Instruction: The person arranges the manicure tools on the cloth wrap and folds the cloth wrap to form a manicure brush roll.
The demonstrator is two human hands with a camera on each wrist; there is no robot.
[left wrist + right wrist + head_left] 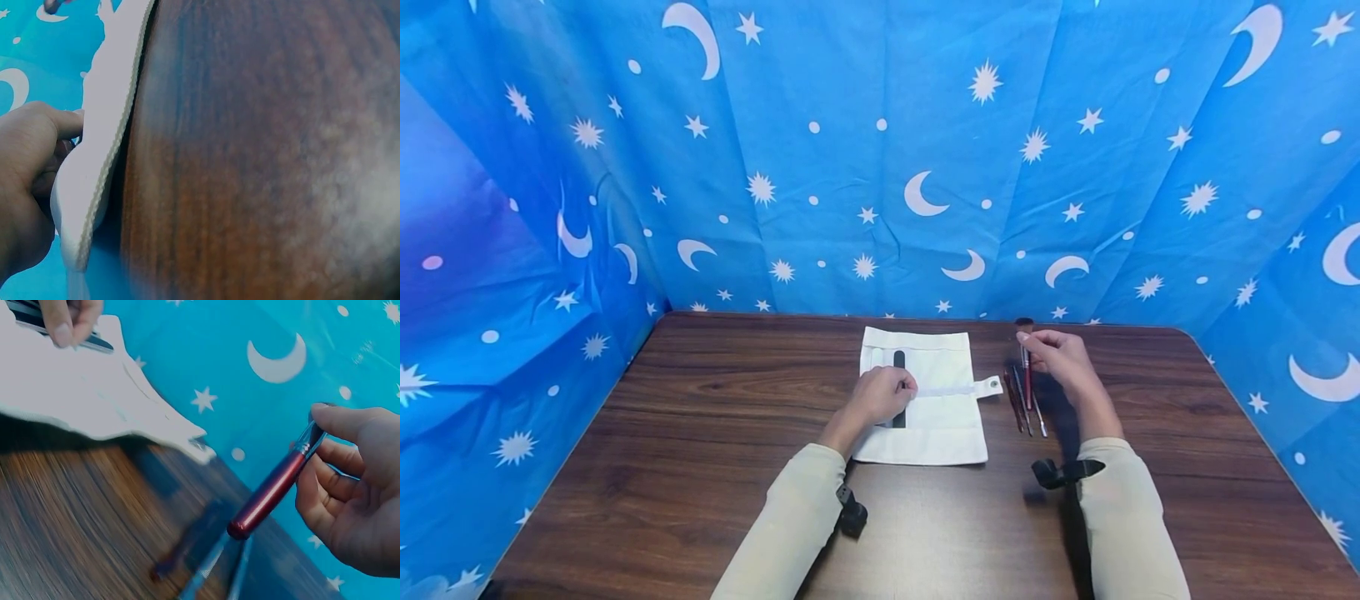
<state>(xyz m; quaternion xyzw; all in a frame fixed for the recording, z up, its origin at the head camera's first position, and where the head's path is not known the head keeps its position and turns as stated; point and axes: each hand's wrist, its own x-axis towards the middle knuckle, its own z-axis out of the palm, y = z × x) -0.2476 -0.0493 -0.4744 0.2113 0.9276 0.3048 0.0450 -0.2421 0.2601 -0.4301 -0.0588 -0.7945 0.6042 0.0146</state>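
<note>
My right hand (1063,358) pinches a makeup brush (269,497) near its dark bristle end between thumb and fingers. Its glossy red handle points downward over several slim brushes (1017,404) lying on the table. Left of them a white cloth roll pouch (943,442) lies spread flat, with a snap strap (988,387) at its right side. A long black flat tool (899,358) with a rounded end sits upright in its pocket. My left hand (880,396) pinches the pouch's pocket edge beside that tool, thumb on the cloth (103,106); its fingers are partly hidden.
The brown wood-grain table (700,433) reaches back to a blue curtain (850,167) printed with moons and stars, which also hangs at both sides. Each sleeve carries a black wrist camera (853,515).
</note>
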